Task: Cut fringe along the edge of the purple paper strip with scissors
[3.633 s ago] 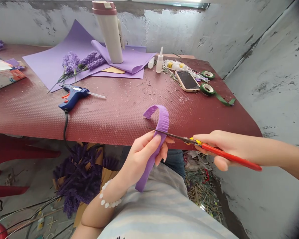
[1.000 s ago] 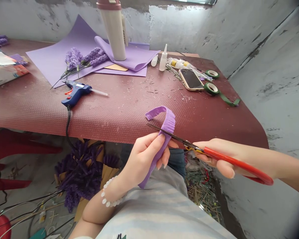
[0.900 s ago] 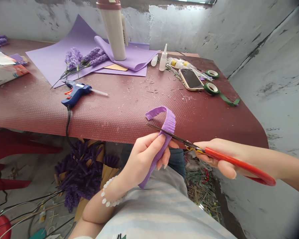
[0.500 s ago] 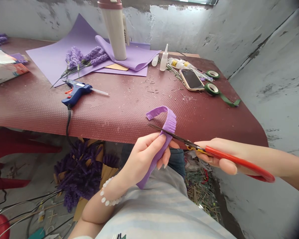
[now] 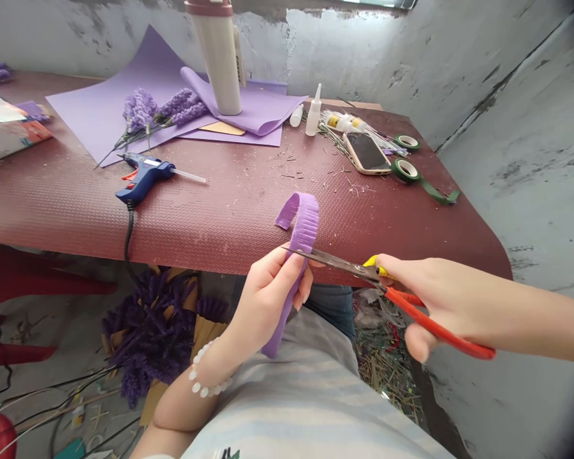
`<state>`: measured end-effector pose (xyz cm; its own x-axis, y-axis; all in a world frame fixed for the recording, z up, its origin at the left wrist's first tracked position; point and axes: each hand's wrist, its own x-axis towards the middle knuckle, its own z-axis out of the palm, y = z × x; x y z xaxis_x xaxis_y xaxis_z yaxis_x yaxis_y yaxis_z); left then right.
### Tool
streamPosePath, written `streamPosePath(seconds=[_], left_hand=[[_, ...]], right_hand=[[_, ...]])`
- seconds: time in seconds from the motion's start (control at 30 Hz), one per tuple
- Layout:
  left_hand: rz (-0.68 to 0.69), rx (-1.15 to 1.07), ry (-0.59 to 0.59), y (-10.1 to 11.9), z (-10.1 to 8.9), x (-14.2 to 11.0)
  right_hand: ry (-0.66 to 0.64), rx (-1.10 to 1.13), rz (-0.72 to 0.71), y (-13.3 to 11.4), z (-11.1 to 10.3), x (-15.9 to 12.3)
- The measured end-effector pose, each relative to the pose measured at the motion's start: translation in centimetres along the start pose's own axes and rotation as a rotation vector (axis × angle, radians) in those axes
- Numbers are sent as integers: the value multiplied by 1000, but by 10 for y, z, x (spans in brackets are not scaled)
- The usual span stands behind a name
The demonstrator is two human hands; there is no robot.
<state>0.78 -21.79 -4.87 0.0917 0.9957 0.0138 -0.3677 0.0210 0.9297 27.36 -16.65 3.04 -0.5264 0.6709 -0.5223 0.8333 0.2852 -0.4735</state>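
At the far left, a blue hot glue gun (image 5: 143, 178) is laid on the maroon surface (image 5: 249, 223), with sheets of lilac paper (image 5: 100, 108) spread behind it. Lower down, a heap of purple paper lavender (image 5: 153, 331) is seen below the surface's front edge.

The left hand (image 5: 265, 299), circled at the wrist by a white bead bracelet (image 5: 203, 382), is raised in front of that edge. Its left-hand fingers (image 5: 287, 262) are pressed together across a strip of purple crepe paper (image 5: 302, 233) and pinch it; the thumb's place behind the paper cannot be made out. The strip's long axis runs nearly upright through the grip. Its lower tail hangs down and to the left, while its upper end arches over the surface and curls left. The strip is nearer the left hand, which touches it directly.

From the right, the steel blades of a pair of scissors (image 5: 335, 263) are laid almost level, tips pointing left, across the strip just above the left-hand fingers. Whether the blades are parted cannot be told. The red handles are slightly apart, and the right-hand fingers (image 5: 411, 271) are curled through them, closing the right hand (image 5: 459, 299) on the scissors.
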Motion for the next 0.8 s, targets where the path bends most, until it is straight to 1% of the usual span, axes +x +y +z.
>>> streamPosePath(seconds=[0.07,0.13,0.17,0.23,0.37,0.47,0.57,0.63,0.73,0.8], left_hand=[[10,12,-16,0,1,0],[23,35,-44,1,1,0],[28,50,-55,1,0,0],[35,63,-71,1,-1,-1],[60,11,-126,0,-3,-2],[62,7,-133,1,-3,-3],[38,32,-104,2,-2,-3],[16,40,-95,3,-2,-3],[-14,26,-104,3,-2,-2],[-33,2,-116,4,-1,-1]], right_hand=[[125,-88,-22,2,7,3],[258,-145,-82,7,13,6],[282,-147,-99,9,15,7],[252,-110,-99,11,17,7],[66,65,-51,5,13,2],[-15,161,-40,3,9,0],[-32,145,-75,6,7,0],[-12,129,-86,8,6,1],[22,140,-59,9,5,0],[-7,157,-50,11,4,0]])
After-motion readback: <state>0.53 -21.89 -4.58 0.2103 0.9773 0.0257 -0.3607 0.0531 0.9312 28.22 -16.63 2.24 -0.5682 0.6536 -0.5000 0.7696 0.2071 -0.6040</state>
